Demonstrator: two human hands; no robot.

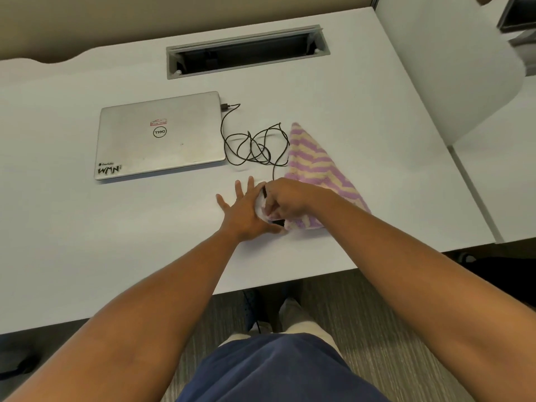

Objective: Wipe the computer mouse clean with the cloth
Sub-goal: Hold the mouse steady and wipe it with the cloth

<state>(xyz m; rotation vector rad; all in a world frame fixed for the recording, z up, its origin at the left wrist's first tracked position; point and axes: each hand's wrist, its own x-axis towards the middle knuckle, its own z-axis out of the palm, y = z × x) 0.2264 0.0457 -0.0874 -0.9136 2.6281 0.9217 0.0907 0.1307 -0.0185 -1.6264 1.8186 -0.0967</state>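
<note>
Both hands meet at desk (87,242) centre: left hand (246,213) splayed, right hand (285,200) pressing striped cloth (316,166) over mouse (279,222); laptop (159,134) at ten o'clock

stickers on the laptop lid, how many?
3 on the closed laptop: a red-and-white label above the logo, a small sticker and a lettered sticker at its near-left corner. Underside hidden.

head camera looks steeply down, close over the white desk (116,242).
</note>
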